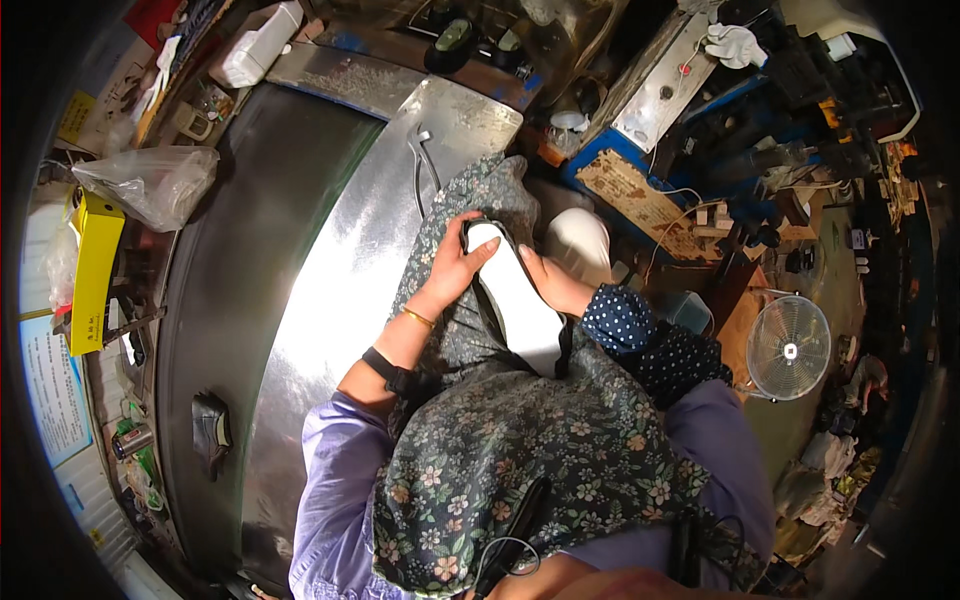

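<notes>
Over my lap, a black shoe (pixel 517 300) lies between my hands with its long white underside facing up. My left hand (pixel 462 262) grips the far left edge, its thumb resting on the white surface. On the other edge, my right hand (pixel 556 284) is closed around the side, with its fingers mostly hidden beneath. A flowered apron (pixel 520 450) spreads under the shoe. Beyond my left hand, metal lasting pincers (pixel 424 170) rest on the shiny metal table (pixel 330 240).
A dark conveyor belt (pixel 235 280) runs along the left, carrying another black shoe (pixel 210 432). Machinery with a blue frame (pixel 620 150) stands at the far right. To the right are a round fan (pixel 789 350) and heaped scraps (pixel 815 480). A yellow box (pixel 95 270) sits at far left.
</notes>
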### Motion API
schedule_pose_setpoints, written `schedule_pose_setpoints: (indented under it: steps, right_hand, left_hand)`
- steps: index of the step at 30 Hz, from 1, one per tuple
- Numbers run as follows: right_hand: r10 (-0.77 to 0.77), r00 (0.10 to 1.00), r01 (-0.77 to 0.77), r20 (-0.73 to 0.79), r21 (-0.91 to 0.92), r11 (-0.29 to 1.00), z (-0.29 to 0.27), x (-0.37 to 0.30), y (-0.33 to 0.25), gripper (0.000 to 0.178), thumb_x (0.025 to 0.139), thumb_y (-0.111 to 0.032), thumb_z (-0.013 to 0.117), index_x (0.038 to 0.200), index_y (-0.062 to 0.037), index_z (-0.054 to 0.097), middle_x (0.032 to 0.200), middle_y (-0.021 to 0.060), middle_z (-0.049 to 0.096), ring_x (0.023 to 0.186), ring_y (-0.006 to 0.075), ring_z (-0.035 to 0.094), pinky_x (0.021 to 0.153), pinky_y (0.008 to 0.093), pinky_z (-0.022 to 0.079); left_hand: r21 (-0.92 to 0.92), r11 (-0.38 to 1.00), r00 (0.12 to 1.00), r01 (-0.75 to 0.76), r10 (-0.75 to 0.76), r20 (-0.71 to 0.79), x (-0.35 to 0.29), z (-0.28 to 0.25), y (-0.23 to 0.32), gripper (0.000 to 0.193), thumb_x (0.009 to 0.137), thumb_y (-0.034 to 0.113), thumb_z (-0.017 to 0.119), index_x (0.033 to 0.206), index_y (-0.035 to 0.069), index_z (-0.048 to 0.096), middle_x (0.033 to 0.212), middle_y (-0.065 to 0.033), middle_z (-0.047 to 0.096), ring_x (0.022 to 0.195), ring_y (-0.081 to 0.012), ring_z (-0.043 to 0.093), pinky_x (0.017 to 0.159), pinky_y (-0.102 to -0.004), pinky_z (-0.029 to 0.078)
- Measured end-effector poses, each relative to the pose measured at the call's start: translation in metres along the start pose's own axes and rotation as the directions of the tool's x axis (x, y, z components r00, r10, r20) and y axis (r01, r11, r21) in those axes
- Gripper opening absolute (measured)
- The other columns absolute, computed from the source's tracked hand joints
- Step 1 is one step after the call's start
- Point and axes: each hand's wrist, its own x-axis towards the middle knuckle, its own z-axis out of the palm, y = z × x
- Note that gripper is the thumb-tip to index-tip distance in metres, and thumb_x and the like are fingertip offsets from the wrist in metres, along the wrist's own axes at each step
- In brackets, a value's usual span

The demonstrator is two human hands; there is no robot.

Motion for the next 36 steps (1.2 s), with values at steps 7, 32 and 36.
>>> schedule_pose_setpoints:
  steps: [7, 32, 36]
  right_hand:
    - [-0.619, 0.775, 0.216, -0.129, -0.866, 0.451, -0.003, 0.002, -0.041, 0.033, 0.094, -0.023, 0.055, 0.096, 0.0086, 0.065, 0.064, 0.0191, 0.065, 0.062, 0.0325, 0.066, 0.058, 0.0426, 0.053]
    - [-0.012, 0.992, 0.037, -0.125, 0.200, 0.979, 0.022, -0.018, -0.029, 0.071, 0.103, -0.037, 0.048, 0.151, 0.0070, 0.019, 0.139, 0.0311, 0.047, 0.130, 0.0312, 0.049, 0.106, 0.0337, 0.038]
    - [-0.193, 0.941, 0.216, -0.277, 0.053, 0.975, 0.035, -0.010, -0.037, 0.071, 0.103, -0.036, 0.045, 0.149, 0.0109, 0.016, 0.131, 0.0365, 0.052, 0.123, 0.0440, 0.053, 0.101, 0.0387, 0.043]
  left_hand:
    - [0.001, 1.000, 1.000, 0.012, -0.012, -0.001, 0.013, 0.003, 0.016, 0.050, 0.091, 0.015, 0.072, 0.130, -0.001, 0.044, 0.107, -0.0085, 0.062, 0.098, -0.0147, 0.058, 0.086, -0.0273, 0.049]
    - [0.826, 0.464, 0.925, 0.321, 0.033, -0.379, 0.005, 0.035, 0.025, 0.045, 0.103, 0.035, 0.030, 0.106, -0.002, 0.055, 0.113, -0.0317, 0.063, 0.087, -0.0444, 0.067, 0.071, -0.0529, 0.054]
    - [0.815, 0.446, 0.928, 0.370, -0.216, -0.303, 0.010, 0.012, 0.054, 0.059, 0.105, 0.041, 0.029, 0.116, -0.010, 0.057, 0.106, -0.0349, 0.064, 0.103, -0.0478, 0.062, 0.089, -0.0489, 0.051]
